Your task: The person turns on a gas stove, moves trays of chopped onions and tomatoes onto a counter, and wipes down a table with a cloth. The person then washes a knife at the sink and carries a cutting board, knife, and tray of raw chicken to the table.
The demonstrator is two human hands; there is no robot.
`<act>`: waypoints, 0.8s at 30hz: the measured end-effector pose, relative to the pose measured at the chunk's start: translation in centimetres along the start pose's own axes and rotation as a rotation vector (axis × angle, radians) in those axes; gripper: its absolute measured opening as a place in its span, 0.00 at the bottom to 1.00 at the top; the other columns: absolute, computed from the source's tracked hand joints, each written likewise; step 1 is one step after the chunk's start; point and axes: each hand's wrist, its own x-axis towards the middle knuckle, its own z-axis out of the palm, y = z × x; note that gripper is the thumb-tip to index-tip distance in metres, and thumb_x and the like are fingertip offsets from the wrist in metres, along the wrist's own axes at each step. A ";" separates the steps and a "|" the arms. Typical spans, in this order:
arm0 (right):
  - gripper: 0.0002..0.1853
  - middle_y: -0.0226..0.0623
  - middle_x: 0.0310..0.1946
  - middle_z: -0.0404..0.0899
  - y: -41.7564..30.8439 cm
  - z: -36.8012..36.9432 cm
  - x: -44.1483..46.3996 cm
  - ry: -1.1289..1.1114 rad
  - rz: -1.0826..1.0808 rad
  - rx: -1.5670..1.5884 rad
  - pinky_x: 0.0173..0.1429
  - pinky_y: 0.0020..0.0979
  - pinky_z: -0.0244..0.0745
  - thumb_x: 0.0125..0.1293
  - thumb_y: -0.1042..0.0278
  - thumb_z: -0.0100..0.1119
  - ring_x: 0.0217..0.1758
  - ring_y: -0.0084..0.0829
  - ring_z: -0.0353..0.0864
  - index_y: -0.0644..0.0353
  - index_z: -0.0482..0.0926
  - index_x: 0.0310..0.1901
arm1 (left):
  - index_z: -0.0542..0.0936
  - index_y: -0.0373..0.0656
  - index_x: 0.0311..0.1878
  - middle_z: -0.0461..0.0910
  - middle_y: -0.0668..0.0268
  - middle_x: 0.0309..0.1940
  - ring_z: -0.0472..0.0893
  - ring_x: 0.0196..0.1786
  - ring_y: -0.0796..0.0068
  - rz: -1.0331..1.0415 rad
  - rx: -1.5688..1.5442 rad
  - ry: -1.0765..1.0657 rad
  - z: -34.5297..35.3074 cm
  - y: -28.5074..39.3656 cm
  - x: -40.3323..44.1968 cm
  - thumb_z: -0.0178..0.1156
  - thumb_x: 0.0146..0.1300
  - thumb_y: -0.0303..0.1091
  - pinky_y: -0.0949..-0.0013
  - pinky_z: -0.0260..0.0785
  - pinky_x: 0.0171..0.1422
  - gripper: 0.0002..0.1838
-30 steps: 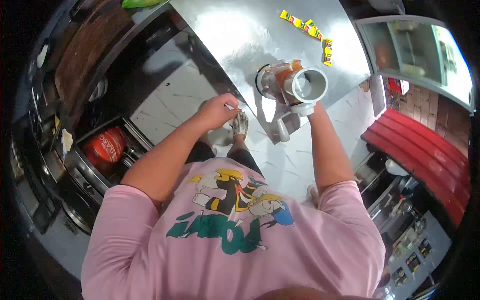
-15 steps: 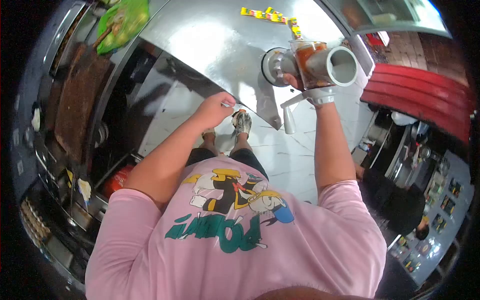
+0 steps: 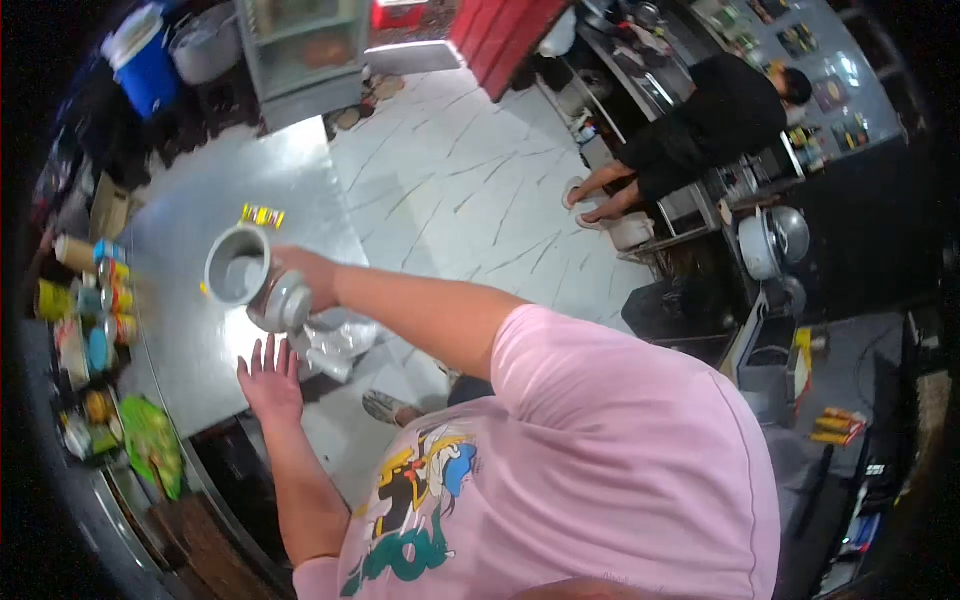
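My right hand point(image 3: 308, 277) is wrapped round the body of a grey hand-crank rotary grater point(image 3: 283, 305), held above the steel table point(image 3: 185, 345). The grater's wide round mouth tips toward the camera. Its crank and the container with orange contents cannot be made out from this angle. Palm up and fingers spread, my left hand point(image 3: 272, 385) is just below the grater with nothing in it. A crumpled clear plastic bag point(image 3: 335, 348) lies by the table's edge, close to both hands.
Yellow packets point(image 3: 263, 216) lie on the table beyond the grater. Several jars and packs line its left side, near a green bag point(image 3: 152, 445). A glass-doored cabinet point(image 3: 308, 50) stands at the back. A person in black point(image 3: 705, 115) bends over a counter to the right.
The view has swung round to the right. My left hand has opened from curled fingers and moved under the grater. The grater, still in my right hand, has turned.
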 end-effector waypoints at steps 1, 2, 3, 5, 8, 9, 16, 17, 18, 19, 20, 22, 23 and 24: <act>0.36 0.34 0.52 0.85 0.0 0.5 -0.1 -0.017 0.024 0.153 0.63 0.33 0.78 0.53 0.68 0.80 0.56 0.24 0.82 0.57 0.76 0.65 | 0.65 0.45 0.77 0.66 0.59 0.77 0.68 0.76 0.56 0.006 0.019 0.004 0.4 0.1 0.2 0.44 0.77 0.62 0.49 0.57 0.82 0.37; 0.36 0.35 0.52 0.85 0.1 0.0 -0.2 -0.025 -0.074 -0.235 0.63 0.32 0.78 0.53 0.68 0.80 0.56 0.24 0.82 0.58 0.75 0.64 | 0.65 0.45 0.77 0.66 0.59 0.77 0.68 0.76 0.56 0.001 0.040 -0.018 0.7 0.1 0.4 0.44 0.77 0.62 0.49 0.57 0.82 0.37; 0.36 0.36 0.52 0.85 -1.7 -0.3 -1.5 -0.027 -0.116 -0.248 0.63 0.33 0.77 0.51 0.68 0.81 0.55 0.26 0.82 0.58 0.75 0.63 | 0.67 0.46 0.75 0.69 0.59 0.74 0.71 0.74 0.55 -0.029 -0.028 -0.090 1.6 -0.3 0.5 0.43 0.77 0.63 0.49 0.62 0.79 0.36; 0.37 0.37 0.52 0.85 -4.6 -1.0 -4.0 -0.002 -0.174 -0.268 0.63 0.34 0.77 0.50 0.68 0.81 0.55 0.27 0.83 0.59 0.75 0.63 | 0.72 0.47 0.72 0.76 0.57 0.69 0.76 0.70 0.53 -0.049 -0.120 -0.151 6.7 -2.0 -1.6 0.44 0.77 0.62 0.51 0.69 0.76 0.33; 0.39 0.40 0.54 0.84 -6.6 -4.1 -7.5 -0.006 -0.341 -0.318 0.64 0.36 0.76 0.46 0.67 0.82 0.57 0.29 0.82 0.59 0.75 0.62 | 0.72 0.46 0.72 0.76 0.56 0.69 0.76 0.70 0.52 -0.061 -0.107 -0.603 12.3 -5.8 -1.3 0.47 0.77 0.59 0.49 0.68 0.76 0.32; 0.41 0.41 0.55 0.84 -6.5 -5.8 -8.7 0.011 -0.343 -0.371 0.65 0.36 0.75 0.43 0.66 0.83 0.58 0.30 0.81 0.59 0.75 0.62 | 0.72 0.45 0.72 0.76 0.55 0.69 0.76 0.70 0.53 -0.031 -0.111 -0.535 13.8 -7.8 -1.5 0.50 0.77 0.55 0.46 0.68 0.76 0.30; 0.54 0.43 0.56 0.80 -17.0 -20.3 -25.8 0.138 -0.420 -0.577 0.68 0.40 0.71 0.30 0.69 0.86 0.62 0.38 0.79 0.59 0.70 0.66 | 0.71 0.48 0.73 0.76 0.61 0.66 0.76 0.68 0.59 -0.200 0.042 -0.575 27.6 -27.6 -4.1 0.59 0.70 0.61 0.52 0.75 0.68 0.36; 0.51 0.44 0.57 0.80 -19.0 -22.1 -29.5 0.210 -0.404 -0.622 0.70 0.40 0.70 0.32 0.69 0.85 0.64 0.42 0.78 0.58 0.72 0.65 | 0.70 0.49 0.73 0.76 0.62 0.66 0.76 0.69 0.59 -0.164 0.088 -0.598 31.2 -31.1 -7.0 0.60 0.68 0.64 0.52 0.76 0.68 0.38; 0.48 0.46 0.59 0.81 -20.8 -23.9 -32.8 0.280 -0.383 -0.663 0.71 0.40 0.69 0.33 0.70 0.83 0.66 0.46 0.78 0.57 0.74 0.64 | 0.72 0.49 0.72 0.76 0.62 0.66 0.76 0.69 0.59 -0.290 0.123 -0.635 31.5 -34.4 -4.9 0.58 0.67 0.67 0.52 0.76 0.68 0.39; 0.45 0.47 0.59 0.80 -21.5 -26.4 -35.5 0.298 -0.355 -0.638 0.71 0.41 0.70 0.35 0.69 0.82 0.66 0.48 0.77 0.58 0.74 0.62 | 0.74 0.49 0.71 0.77 0.61 0.66 0.77 0.67 0.58 -0.332 0.171 -0.622 32.1 -38.1 -2.5 0.56 0.67 0.69 0.52 0.78 0.65 0.40; 0.45 0.47 0.59 0.80 -21.9 -28.6 -38.1 0.331 -0.359 -0.646 0.71 0.41 0.70 0.35 0.69 0.82 0.66 0.48 0.77 0.58 0.74 0.62 | 0.75 0.49 0.70 0.78 0.61 0.66 0.79 0.65 0.57 -0.367 0.214 -0.608 33.7 -41.1 -1.5 0.54 0.67 0.71 0.51 0.80 0.62 0.40; 0.36 0.44 0.58 0.82 -22.0 -32.2 -43.0 0.530 0.034 0.663 0.71 0.42 0.72 0.49 0.58 0.78 0.62 0.46 0.81 0.57 0.76 0.61 | 0.78 0.49 0.66 0.83 0.59 0.58 0.85 0.55 0.54 -0.609 0.260 -0.673 38.7 -46.6 -2.3 0.50 0.69 0.70 0.52 0.85 0.47 0.38; 0.33 0.43 0.57 0.83 -22.7 -34.1 -45.8 0.594 0.041 0.727 0.70 0.43 0.73 0.55 0.51 0.74 0.61 0.44 0.83 0.55 0.77 0.62 | 0.78 0.49 0.66 0.84 0.58 0.57 0.85 0.55 0.54 -0.723 0.259 -0.825 41.7 -48.9 -4.4 0.50 0.69 0.69 0.51 0.84 0.50 0.37; 0.32 0.41 0.55 0.85 -23.8 -35.9 -48.8 0.656 0.046 0.791 0.69 0.44 0.75 0.61 0.45 0.70 0.59 0.42 0.84 0.54 0.79 0.62 | 0.78 0.49 0.65 0.84 0.57 0.57 0.85 0.56 0.53 -0.838 0.255 -0.977 44.9 -51.4 -6.9 0.50 0.70 0.68 0.49 0.83 0.52 0.36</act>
